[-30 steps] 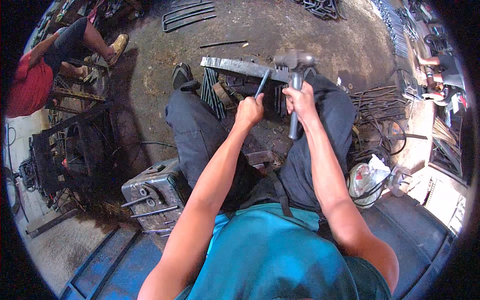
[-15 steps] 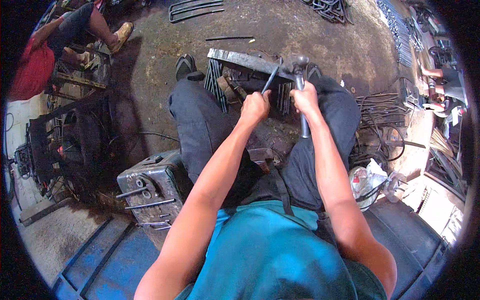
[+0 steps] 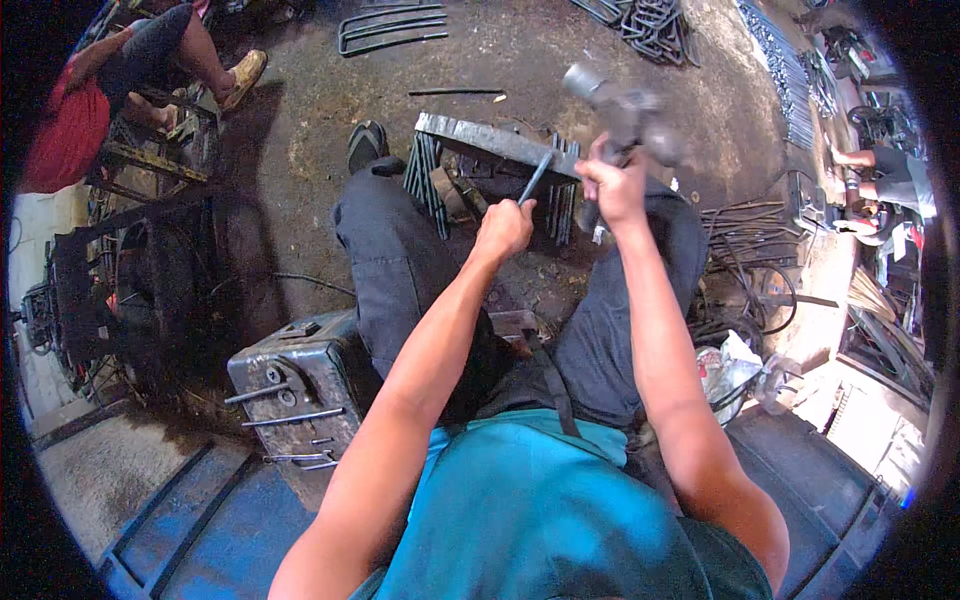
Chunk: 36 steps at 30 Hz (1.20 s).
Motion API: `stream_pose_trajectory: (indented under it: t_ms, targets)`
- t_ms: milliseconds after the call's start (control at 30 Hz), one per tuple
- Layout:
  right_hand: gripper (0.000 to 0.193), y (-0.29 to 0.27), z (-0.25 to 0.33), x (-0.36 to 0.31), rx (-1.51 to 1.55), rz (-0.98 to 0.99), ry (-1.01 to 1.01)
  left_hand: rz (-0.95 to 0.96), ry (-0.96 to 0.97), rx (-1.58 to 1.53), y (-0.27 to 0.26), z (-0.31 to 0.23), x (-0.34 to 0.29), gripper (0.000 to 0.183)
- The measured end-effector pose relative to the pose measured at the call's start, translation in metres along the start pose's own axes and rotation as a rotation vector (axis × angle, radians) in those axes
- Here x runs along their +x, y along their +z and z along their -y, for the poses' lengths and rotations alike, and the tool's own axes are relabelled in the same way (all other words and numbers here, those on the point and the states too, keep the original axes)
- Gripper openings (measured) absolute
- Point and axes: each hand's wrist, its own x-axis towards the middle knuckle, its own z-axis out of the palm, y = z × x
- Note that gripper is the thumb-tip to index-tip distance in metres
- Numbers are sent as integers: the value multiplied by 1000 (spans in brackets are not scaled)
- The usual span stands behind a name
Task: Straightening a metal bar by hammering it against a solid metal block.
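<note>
My left hand grips a thin metal rod whose far tip rests against a flat grey steel bar lying across a stack of bent metal pieces between my feet. My right hand is closed on the handle of a hammer. The hammer is raised above the bar and blurred by motion. My legs in dark trousers frame the work on both sides.
A grey metal box with rods on it stands by my left knee. A person in red sits at far left. Bent steel pieces, a rod bundle and black wire coils lie around; another person's arm shows at right.
The hammer has swung up from beside the bar to a raised position above it. My left hand has kept the rod against the bar.
</note>
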Motion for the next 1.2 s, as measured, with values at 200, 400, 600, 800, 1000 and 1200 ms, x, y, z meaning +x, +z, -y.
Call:
stream_pose_trajectory:
  t_ms: [200, 400, 600, 800, 1000, 1200]
  targets:
    - [13, -36, -71, -7, -710, -111, 448, -50, -32, 5, 5, 9, 3, 54]
    - [17, -30, -70, -17, -734, -145, 356, -70, -1, -21, 5, 10, 2, 54]
    - [15, -20, 2, -7, -464, -28, 14, -50, -46, -16, 4, 5, -3, 55]
    - [13, 30, 119, -2, 100, 69, -181, -47, -32, 4, -1, 10, 0, 55]
    - [17, -8, -21, -2, -465, -111, 68, -31, -20, -6, 5, 5, 3, 55]
    - [20, -25, -62, -19, -764, -156, 360, -83, -8, -6, 6, 15, 0, 57]
